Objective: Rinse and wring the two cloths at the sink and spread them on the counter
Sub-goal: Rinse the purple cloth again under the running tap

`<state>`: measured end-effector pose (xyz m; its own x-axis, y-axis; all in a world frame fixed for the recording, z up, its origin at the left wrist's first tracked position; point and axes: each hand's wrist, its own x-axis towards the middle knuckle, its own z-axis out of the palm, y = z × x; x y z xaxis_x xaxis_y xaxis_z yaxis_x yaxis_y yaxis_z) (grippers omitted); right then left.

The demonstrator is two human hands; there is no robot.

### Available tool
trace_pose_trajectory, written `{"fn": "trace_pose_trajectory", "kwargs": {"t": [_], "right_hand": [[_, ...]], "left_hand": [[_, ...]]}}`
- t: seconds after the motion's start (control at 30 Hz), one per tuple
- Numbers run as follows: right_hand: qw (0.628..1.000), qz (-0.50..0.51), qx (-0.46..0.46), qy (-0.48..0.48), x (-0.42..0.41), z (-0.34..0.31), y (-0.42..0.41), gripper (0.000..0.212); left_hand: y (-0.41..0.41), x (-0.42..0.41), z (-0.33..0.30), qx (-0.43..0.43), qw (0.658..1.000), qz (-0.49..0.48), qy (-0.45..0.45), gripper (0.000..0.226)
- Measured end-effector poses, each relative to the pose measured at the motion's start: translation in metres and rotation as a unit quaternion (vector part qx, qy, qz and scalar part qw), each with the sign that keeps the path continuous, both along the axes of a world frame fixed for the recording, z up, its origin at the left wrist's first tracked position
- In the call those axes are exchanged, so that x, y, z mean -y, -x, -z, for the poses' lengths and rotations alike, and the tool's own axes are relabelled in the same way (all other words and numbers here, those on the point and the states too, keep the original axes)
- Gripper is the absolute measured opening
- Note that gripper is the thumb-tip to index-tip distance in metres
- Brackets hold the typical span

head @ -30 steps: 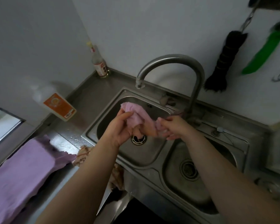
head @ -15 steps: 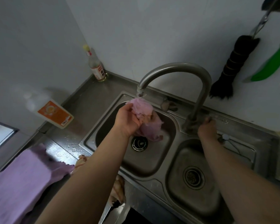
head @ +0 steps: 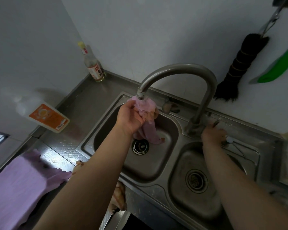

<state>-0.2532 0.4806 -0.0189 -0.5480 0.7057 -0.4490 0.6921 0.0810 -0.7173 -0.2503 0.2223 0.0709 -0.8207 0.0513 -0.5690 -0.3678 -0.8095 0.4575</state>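
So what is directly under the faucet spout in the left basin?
The pink cloth, bunched in the left hand, sits under the spout; its tail hangs above the drain. The cloth hides whether water runs.

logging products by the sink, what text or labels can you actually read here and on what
None can be read.
Glass bottle in the corner: red marks on its label, too blurred.
White bottle with orange label: round logo and barcode, print too small.
Nothing else carries text.

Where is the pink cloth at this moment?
The pink cloth is bunched in the left hand, directly under the faucet spout, and its tail hangs over the left basin near the drain.
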Motion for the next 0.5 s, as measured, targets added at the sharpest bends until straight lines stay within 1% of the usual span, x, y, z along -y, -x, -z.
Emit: {"fn": "trace_pose_trajectory", "kwargs": {"t": [0.03,0.07,0.1,0.13,0.17,0.2,0.23,0.27,0.3,0.37,0.4,0.43,0.47,0.5], "right_hand": [[0.997,0.018,-0.067,-0.022,0.012,-0.005,-0.008,0.045],[0.985,-0.024,-0.165,-0.045,0.027,-0.010,-0.018,0.037],[0.957,-0.122,-0.254,-0.070,0.045,-0.017,-0.028,0.032],[0.915,-0.243,-0.308,-0.095,0.062,-0.026,-0.035,0.034],[0.866,-0.356,-0.335,-0.108,0.079,-0.037,-0.039,0.042],[0.823,-0.445,-0.334,-0.114,0.094,-0.049,-0.038,0.051],[0.793,-0.503,-0.324,-0.116,0.106,-0.058,-0.032,0.055],[0.781,-0.529,-0.308,-0.120,0.115,-0.065,-0.026,0.053],[0.785,-0.531,-0.297,-0.116,0.120,-0.068,-0.018,0.044],[0.819,-0.501,-0.268,-0.081,0.125,-0.073,-0.006,0.017],[0.836,-0.488,-0.248,-0.051,0.124,-0.075,-0.001,0.009],[0.843,-0.486,-0.229,-0.026,0.125,-0.078,0.003,0.008],[0.842,-0.495,-0.212,0.000,0.126,-0.080,0.005,0.008],[0.834,-0.513,-0.200,0.034,0.127,-0.082,0.005,0.004]], "left_hand": [[0.001,0.002,-0.001,-0.004,1.000,0.001,0.007,0.035],[0.002,0.003,-0.001,-0.009,1.000,0.003,0.012,0.033],[0.003,0.004,-0.002,-0.013,1.000,0.006,0.020,0.031],[0.004,0.005,-0.002,-0.017,0.999,0.012,0.030,0.031],[0.005,0.005,-0.003,-0.021,0.999,0.020,0.042,0.032],[0.007,0.006,-0.004,-0.025,0.998,0.032,0.048,0.032],[0.008,0.006,-0.006,-0.026,0.997,0.044,0.052,0.031],[0.010,0.008,-0.008,-0.027,0.996,0.057,0.056,0.030],[0.011,0.010,-0.009,-0.024,0.995,0.074,0.066,0.030],[0.011,0.015,-0.010,-0.007,0.990,0.105,0.099,0.032],[0.011,0.020,-0.007,0.000,0.986,0.120,0.120,0.031],[0.010,0.024,-0.006,0.005,0.982,0.133,0.138,0.030],[0.010,0.027,-0.003,0.007,0.979,0.141,0.147,0.029],[0.010,0.031,-0.002,0.005,0.978,0.144,0.150,0.028]]}}
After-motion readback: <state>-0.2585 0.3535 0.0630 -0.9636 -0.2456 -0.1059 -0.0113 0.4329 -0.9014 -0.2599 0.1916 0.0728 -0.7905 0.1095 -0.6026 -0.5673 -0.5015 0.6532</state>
